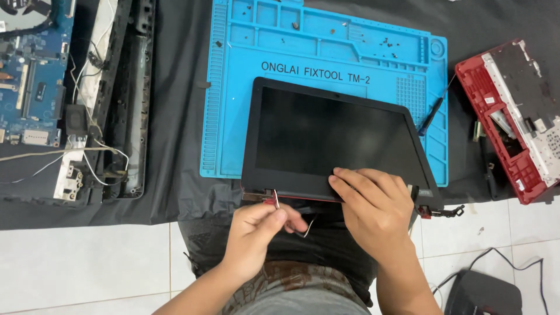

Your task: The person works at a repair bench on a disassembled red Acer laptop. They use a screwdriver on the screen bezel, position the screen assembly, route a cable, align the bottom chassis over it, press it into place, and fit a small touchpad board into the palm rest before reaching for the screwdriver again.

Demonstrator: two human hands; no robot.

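A black-framed laptop screen panel point(332, 143), laid on the near right part of a blue silicone work mat point(233, 87), is steadied at its near edge by the flat, slightly spread right hand point(373, 204), while thin cables point(277, 201) beside the near-left hinge are pinched by the left hand point(256, 230).

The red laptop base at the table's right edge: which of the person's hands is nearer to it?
Right. The right hand rests on the screen panel, closer to the red laptop base; the left hand pinches thin wires farther away.
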